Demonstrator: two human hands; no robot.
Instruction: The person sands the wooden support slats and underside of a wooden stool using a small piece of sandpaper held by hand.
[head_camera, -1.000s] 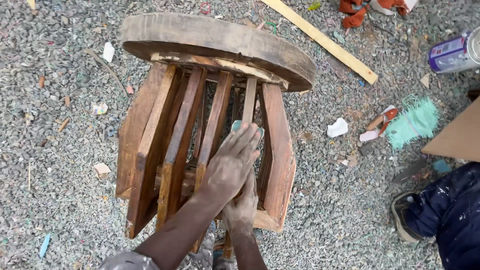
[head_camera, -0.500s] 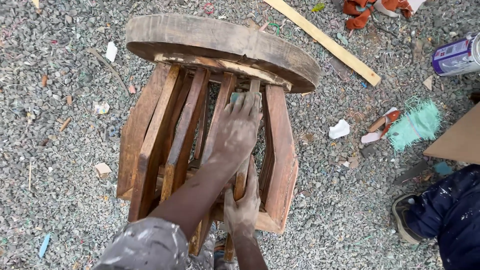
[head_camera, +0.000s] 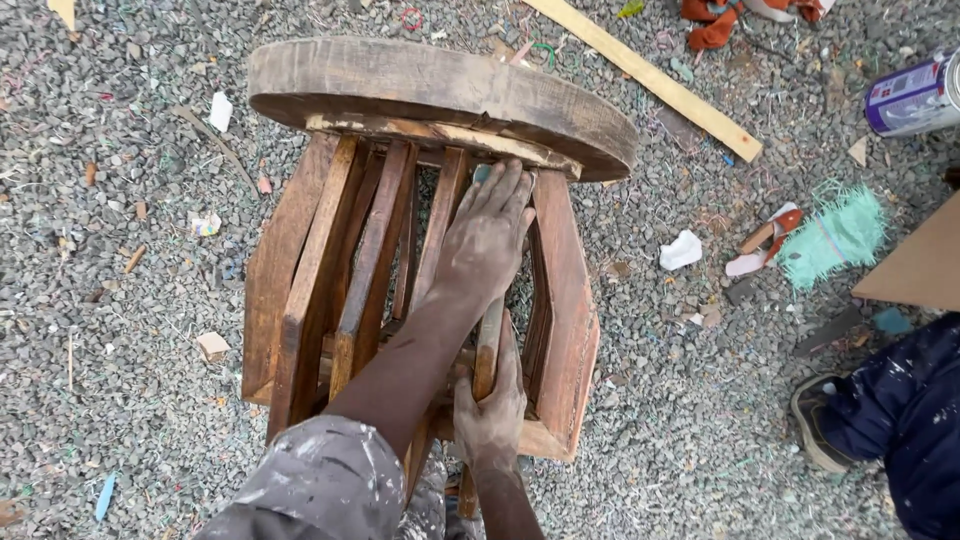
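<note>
Hands work on a dark brown wooden stool with a thick round seat and slatted legs (head_camera: 420, 250), which lies tipped on its side on grey gravel ground (head_camera: 130, 300), seat edge pointing away from the person. Left hand (head_camera: 487, 240) lies flat with fingers extended, palm pressed against one upright slat just below the round seat; it grasps nothing. Right hand (head_camera: 490, 410) is clenched around the lower end of a narrow slat near the stool's base frame.

Surrounding items:
- A long pale wooden batten (head_camera: 650, 75) lies on the gravel beyond the seat, apart from the stool.
- A cylindrical metal can with a purple label (head_camera: 912, 95) lies at the right edge.
- A teal fibrous scrap (head_camera: 835, 235) and a crumpled white paper piece (head_camera: 682, 250) lie right of the stool.
- Another person's leg in dark blue paint-spattered trousers (head_camera: 905, 420) occupies the lower right corner.
</note>
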